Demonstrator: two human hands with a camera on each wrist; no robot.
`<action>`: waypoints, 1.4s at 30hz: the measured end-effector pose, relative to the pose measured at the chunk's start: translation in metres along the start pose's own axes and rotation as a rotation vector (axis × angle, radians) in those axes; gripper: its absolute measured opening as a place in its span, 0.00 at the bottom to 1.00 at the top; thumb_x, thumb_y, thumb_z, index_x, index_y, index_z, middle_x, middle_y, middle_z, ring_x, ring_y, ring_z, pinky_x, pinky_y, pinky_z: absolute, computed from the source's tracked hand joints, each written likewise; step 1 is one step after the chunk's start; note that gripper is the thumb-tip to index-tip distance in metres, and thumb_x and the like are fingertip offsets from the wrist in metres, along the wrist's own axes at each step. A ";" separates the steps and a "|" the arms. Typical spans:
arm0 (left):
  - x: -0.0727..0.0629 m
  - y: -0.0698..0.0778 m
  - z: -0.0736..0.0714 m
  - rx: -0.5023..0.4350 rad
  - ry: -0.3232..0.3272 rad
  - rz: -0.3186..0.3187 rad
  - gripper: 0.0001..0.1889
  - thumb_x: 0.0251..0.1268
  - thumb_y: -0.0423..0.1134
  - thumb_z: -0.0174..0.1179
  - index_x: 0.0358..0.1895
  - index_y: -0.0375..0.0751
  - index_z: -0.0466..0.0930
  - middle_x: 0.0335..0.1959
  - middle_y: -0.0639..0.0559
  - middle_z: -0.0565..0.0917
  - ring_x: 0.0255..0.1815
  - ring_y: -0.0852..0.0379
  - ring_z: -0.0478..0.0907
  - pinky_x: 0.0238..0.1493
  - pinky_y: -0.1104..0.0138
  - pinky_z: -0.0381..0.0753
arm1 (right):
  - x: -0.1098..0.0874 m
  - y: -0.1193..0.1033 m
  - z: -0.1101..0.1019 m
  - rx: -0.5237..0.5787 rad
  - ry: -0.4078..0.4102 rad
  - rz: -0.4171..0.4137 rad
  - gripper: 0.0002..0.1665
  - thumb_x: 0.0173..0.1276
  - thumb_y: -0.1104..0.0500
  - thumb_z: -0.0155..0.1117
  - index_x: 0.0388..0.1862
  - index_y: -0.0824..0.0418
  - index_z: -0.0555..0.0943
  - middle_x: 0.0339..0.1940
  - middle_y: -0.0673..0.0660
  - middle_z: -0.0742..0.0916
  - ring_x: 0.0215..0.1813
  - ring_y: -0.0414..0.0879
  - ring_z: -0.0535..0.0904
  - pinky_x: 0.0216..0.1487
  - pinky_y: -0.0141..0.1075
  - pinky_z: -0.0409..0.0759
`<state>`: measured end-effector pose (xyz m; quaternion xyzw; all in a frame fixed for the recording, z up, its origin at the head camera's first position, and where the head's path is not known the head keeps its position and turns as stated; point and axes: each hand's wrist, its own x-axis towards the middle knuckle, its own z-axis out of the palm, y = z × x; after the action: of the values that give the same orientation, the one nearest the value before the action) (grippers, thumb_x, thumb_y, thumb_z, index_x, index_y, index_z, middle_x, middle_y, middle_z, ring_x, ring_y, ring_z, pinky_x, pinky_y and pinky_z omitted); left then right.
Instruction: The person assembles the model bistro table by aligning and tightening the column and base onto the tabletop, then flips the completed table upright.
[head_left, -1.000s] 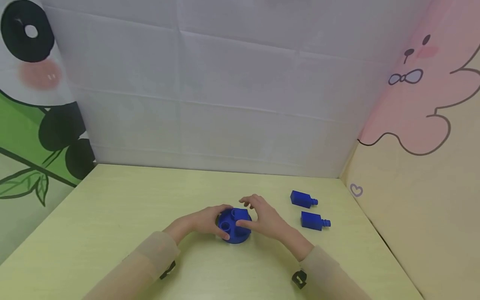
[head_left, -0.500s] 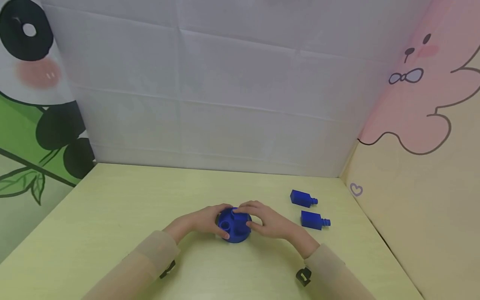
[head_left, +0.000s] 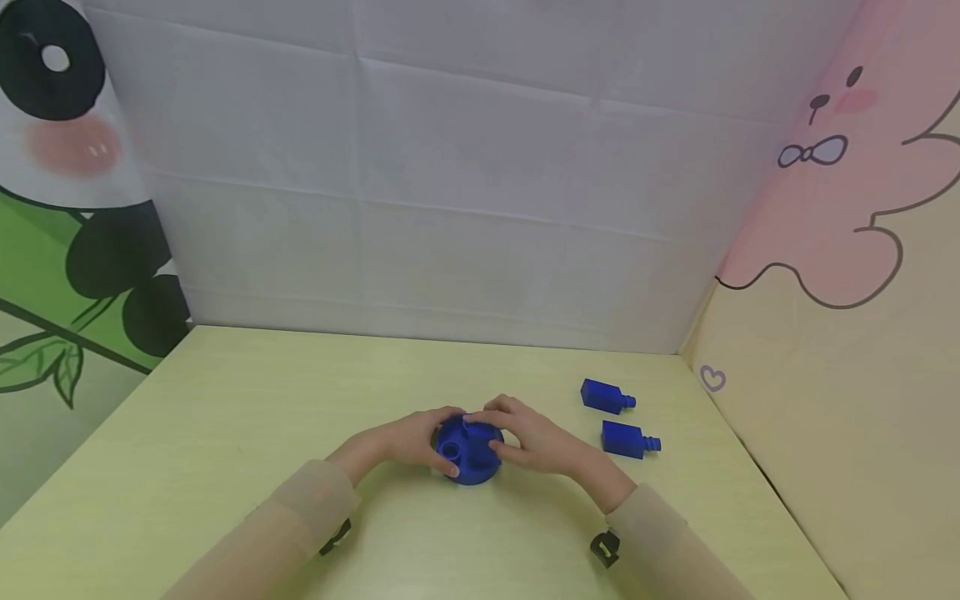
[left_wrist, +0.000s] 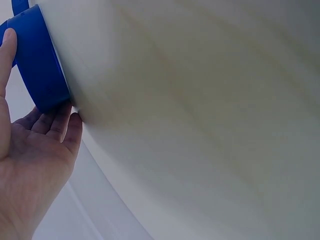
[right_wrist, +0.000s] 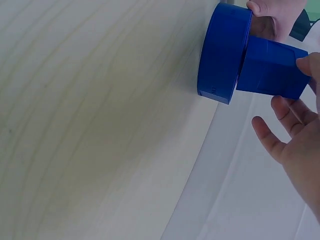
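Note:
A round blue base with raised round sockets sits on the table in front of me. My left hand grips its left side, thumb at the near edge and fingers round the far side. A square blue block stands upright on the base's right part; its lower end is hidden. The right hand holds this block near its top between thumb and fingers, while one finger sticks out free in the right wrist view. In the left wrist view, the left fingertips lie against the base's wall.
Two more blue blocks with threaded necks lie on their sides at the right: a farther block and a nearer block. A white sheet hangs along the table's back edge. A printed panel borders the right.
My right hand's spread fingers have come in around the block's top and turned slightly with it. The left hand keeps its grip on the base.

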<state>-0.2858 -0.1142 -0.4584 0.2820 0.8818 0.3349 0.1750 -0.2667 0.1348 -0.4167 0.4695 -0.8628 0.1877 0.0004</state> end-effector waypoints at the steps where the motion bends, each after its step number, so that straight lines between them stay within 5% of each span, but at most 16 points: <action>1: 0.000 0.000 0.000 0.001 0.001 0.002 0.47 0.47 0.54 0.72 0.70 0.45 0.57 0.64 0.45 0.70 0.62 0.46 0.70 0.60 0.50 0.69 | 0.000 -0.001 0.000 0.000 0.002 0.004 0.24 0.71 0.56 0.55 0.66 0.50 0.70 0.56 0.52 0.75 0.53 0.41 0.71 0.53 0.34 0.75; 11: 0.001 -0.002 0.000 0.014 0.002 0.006 0.47 0.46 0.54 0.72 0.69 0.45 0.58 0.65 0.46 0.70 0.63 0.46 0.69 0.61 0.50 0.68 | 0.006 -0.002 0.002 -0.014 0.077 0.173 0.27 0.63 0.44 0.63 0.59 0.50 0.74 0.47 0.47 0.77 0.48 0.39 0.74 0.50 0.35 0.77; 24: -0.002 0.004 -0.002 0.024 -0.004 0.012 0.47 0.47 0.54 0.72 0.69 0.43 0.58 0.64 0.45 0.70 0.63 0.47 0.69 0.62 0.51 0.68 | 0.012 -0.003 0.008 -0.046 0.168 0.341 0.32 0.55 0.34 0.65 0.51 0.51 0.74 0.43 0.46 0.77 0.37 0.42 0.74 0.35 0.31 0.74; 32: -0.001 0.002 -0.001 0.025 0.006 -0.003 0.47 0.46 0.54 0.72 0.69 0.44 0.59 0.65 0.44 0.70 0.64 0.46 0.68 0.62 0.50 0.67 | 0.002 -0.002 -0.005 0.085 0.122 0.240 0.35 0.61 0.39 0.63 0.64 0.49 0.69 0.60 0.49 0.77 0.55 0.44 0.75 0.52 0.41 0.77; 37: -0.001 0.001 -0.002 0.012 0.010 -0.009 0.47 0.46 0.54 0.73 0.69 0.44 0.59 0.64 0.45 0.70 0.63 0.47 0.68 0.62 0.49 0.67 | -0.005 0.004 -0.012 0.107 0.107 0.090 0.27 0.68 0.49 0.59 0.65 0.53 0.69 0.63 0.48 0.76 0.62 0.42 0.71 0.61 0.42 0.72; 42: -0.002 0.003 -0.001 0.005 0.006 -0.008 0.46 0.46 0.53 0.73 0.69 0.45 0.59 0.64 0.45 0.71 0.63 0.46 0.68 0.62 0.50 0.67 | -0.006 0.008 -0.010 0.116 0.058 0.045 0.26 0.70 0.55 0.57 0.66 0.53 0.69 0.65 0.47 0.75 0.68 0.42 0.67 0.66 0.43 0.67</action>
<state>-0.2840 -0.1143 -0.4555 0.2778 0.8844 0.3328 0.1730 -0.2715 0.1470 -0.4106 0.4438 -0.8603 0.2507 -0.0061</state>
